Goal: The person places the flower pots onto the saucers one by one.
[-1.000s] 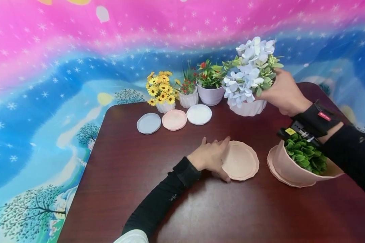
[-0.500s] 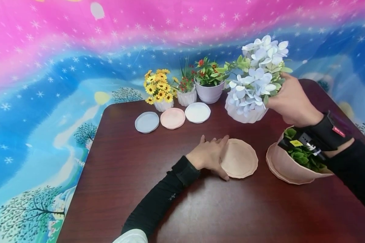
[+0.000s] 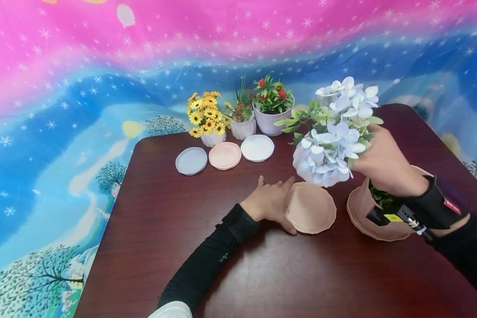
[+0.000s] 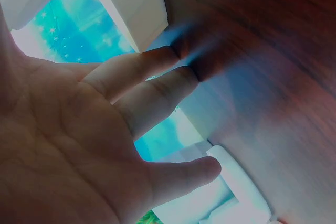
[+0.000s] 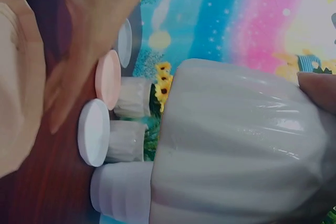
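My right hand (image 3: 389,163) grips a ribbed white flowerpot (image 5: 236,145) near its rim. Pale blue artificial hydrangeas (image 3: 339,132) with green leaves fill that pot and hide most of it in the head view. The pot hangs tilted above the far edge of a tan scalloped saucer (image 3: 312,210) on the table. At the saucer's left side lies my left hand (image 3: 268,201), fingers and thumb spread along the rim. Its palm and extended fingers show in the left wrist view.
To the right, a pink pot (image 3: 365,198) with green leaves stands on its own saucer (image 3: 353,212), partly behind my right wrist. Grey (image 3: 191,160), pink (image 3: 225,155) and white saucers (image 3: 257,148) line up before pots of yellow flowers (image 3: 208,112), a small mixed plant (image 3: 243,126) and red flowers (image 3: 273,117).
My right hand has brought the hydrangea pot nearer and down, from the back of the table to the tan saucer's far edge. My left hand has stayed at the saucer.
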`<state>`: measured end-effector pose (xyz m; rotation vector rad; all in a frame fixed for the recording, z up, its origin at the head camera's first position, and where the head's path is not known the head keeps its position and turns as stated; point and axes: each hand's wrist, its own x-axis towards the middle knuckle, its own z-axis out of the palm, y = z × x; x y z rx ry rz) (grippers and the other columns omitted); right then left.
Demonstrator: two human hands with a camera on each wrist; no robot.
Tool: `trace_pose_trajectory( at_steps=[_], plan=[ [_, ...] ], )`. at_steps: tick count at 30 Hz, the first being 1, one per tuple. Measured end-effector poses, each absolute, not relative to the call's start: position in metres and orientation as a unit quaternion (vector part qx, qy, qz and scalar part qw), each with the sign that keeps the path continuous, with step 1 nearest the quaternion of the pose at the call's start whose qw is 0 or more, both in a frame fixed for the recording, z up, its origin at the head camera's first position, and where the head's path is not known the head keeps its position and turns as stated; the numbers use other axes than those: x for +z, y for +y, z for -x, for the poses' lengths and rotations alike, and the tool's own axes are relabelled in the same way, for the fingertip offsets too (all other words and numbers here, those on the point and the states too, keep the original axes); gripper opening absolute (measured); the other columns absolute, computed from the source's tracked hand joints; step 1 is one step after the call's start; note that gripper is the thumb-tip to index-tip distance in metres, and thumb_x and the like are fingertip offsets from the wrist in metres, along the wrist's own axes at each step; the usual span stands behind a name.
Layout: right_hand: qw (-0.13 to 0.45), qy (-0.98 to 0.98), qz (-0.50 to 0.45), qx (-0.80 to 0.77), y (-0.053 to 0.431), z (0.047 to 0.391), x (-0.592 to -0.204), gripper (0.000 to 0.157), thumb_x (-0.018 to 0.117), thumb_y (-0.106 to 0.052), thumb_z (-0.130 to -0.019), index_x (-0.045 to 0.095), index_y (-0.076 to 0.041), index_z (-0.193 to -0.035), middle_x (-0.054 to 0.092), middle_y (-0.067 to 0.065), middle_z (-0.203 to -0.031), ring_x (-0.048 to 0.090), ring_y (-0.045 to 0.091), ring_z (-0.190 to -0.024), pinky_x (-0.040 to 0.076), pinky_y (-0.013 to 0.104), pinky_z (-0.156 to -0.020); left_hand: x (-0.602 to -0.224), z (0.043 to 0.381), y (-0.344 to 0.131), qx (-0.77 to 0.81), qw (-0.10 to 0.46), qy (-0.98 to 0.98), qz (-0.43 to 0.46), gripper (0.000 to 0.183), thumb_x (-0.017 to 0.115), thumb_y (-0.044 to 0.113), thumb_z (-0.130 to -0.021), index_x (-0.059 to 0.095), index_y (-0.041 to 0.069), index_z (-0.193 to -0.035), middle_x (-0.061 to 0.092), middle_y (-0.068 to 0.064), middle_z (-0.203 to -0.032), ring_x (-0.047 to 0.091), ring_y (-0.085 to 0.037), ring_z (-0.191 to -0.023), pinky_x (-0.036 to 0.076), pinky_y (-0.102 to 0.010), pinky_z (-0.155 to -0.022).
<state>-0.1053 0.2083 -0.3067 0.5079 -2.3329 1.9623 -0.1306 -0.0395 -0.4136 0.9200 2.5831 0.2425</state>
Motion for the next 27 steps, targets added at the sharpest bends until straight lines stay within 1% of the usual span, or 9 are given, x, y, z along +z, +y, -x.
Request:
trace_pose_trajectory(
  at_steps=[2,3,6,10,14,17,19,24,27],
  plan=[
    [0.018,-0.745,-0.167,0.646,0.207,0.1,-0.311,0.059,0.067,0.021,-0.091,0.062,-0.011,-0.14,0.069,-0.009,-0.125,0.065,0.003,-0.111,0.052,0.018,-0.098,-0.413,0.131,-0.04,0.091,0.195,0.92,-0.328,0.145,0.097,0.066,-0.063,0.018,0.013,-0.172,0.049,-0.008,-0.164,0.046,-0.024,-0.151,0.017,-0.07,-0.124],
    [0.019,-0.732,-0.18,0.656,0.206,0.097,-0.313,0.077,0.069,0.023,-0.088,0.052,-0.011,-0.155,0.065,-0.006,-0.141,0.062,0.006,-0.126,0.053,0.021,-0.098,-0.413,0.132,-0.04,0.092,0.197,0.919,-0.328,0.145,0.097,0.066,-0.063,0.018,0.014,-0.172,0.049,-0.008,-0.164,0.046,-0.024,-0.151,0.017,-0.07,-0.124],
    [0.02,-0.74,-0.19,0.645,0.204,0.091,-0.319,0.083,0.072,0.023,-0.087,0.047,-0.01,-0.159,0.064,-0.004,-0.143,0.062,0.007,-0.127,0.053,0.02,-0.098,-0.413,0.133,-0.041,0.095,0.199,0.919,-0.328,0.145,0.098,0.065,-0.062,0.016,0.018,-0.173,0.049,-0.005,-0.164,0.045,-0.022,-0.152,0.015,-0.071,-0.124],
    [0.039,-0.783,-0.183,0.593,0.203,0.084,-0.327,0.085,0.078,0.019,-0.084,0.049,-0.012,-0.157,0.065,-0.01,-0.139,0.062,0.005,-0.123,0.05,0.019,-0.098,-0.414,0.134,-0.041,0.083,0.192,0.918,-0.335,0.137,0.097,0.067,-0.062,0.027,0.019,-0.17,0.049,-0.002,-0.164,0.045,-0.02,-0.152,0.015,-0.071,-0.124],
    [0.054,-0.822,-0.178,0.538,0.201,0.078,-0.338,0.085,0.085,0.011,-0.081,0.051,-0.011,-0.156,0.063,-0.019,-0.137,0.06,0.0,-0.122,0.046,0.017,-0.1,-0.414,0.135,-0.043,0.064,0.184,0.919,-0.344,0.13,0.095,0.07,-0.064,0.037,0.016,-0.166,0.048,-0.005,-0.165,0.048,-0.021,-0.15,0.015,-0.069,-0.125],
    [0.058,-0.834,-0.176,0.52,0.198,0.077,-0.346,0.084,0.088,0.005,-0.08,0.053,-0.009,-0.154,0.062,-0.022,-0.137,0.058,-0.002,-0.122,0.043,0.014,-0.101,-0.415,0.136,-0.045,0.062,0.182,0.918,-0.346,0.132,0.094,0.072,-0.065,0.034,0.018,-0.169,0.046,-0.004,-0.166,0.045,-0.019,-0.151,0.013,-0.066,-0.127],
    [0.062,-0.838,-0.173,0.513,0.195,0.076,-0.351,0.084,0.09,0.003,-0.079,0.054,-0.009,-0.154,0.063,-0.016,-0.138,0.058,-0.003,-0.122,0.042,0.014,-0.101,-0.415,0.136,-0.046,0.066,0.181,0.917,-0.349,0.13,0.093,0.072,-0.065,0.034,0.021,-0.169,0.045,-0.001,-0.167,0.041,-0.016,-0.154,0.01,-0.065,-0.128],
    [0.072,-0.855,-0.151,0.49,0.19,0.073,-0.366,0.085,0.095,-0.004,-0.074,0.057,-0.009,-0.151,0.068,0.009,-0.137,0.057,-0.005,-0.117,0.041,0.012,-0.098,-0.415,0.136,-0.049,0.096,0.189,0.91,-0.356,0.122,0.096,0.065,-0.066,0.04,0.026,-0.167,0.044,0.006,-0.168,0.031,-0.014,-0.159,0.005,-0.066,-0.128],
    [0.058,-0.856,-0.131,0.496,0.187,0.072,-0.373,0.088,0.097,-0.003,-0.07,0.058,-0.008,-0.149,0.069,0.014,-0.135,0.057,-0.003,-0.115,0.041,0.012,-0.097,-0.414,0.135,-0.05,0.101,0.193,0.91,-0.353,0.117,0.097,0.063,-0.066,0.045,0.027,-0.164,0.047,0.008,-0.166,0.03,-0.015,-0.159,0.005,-0.066,-0.127]
  ],
)
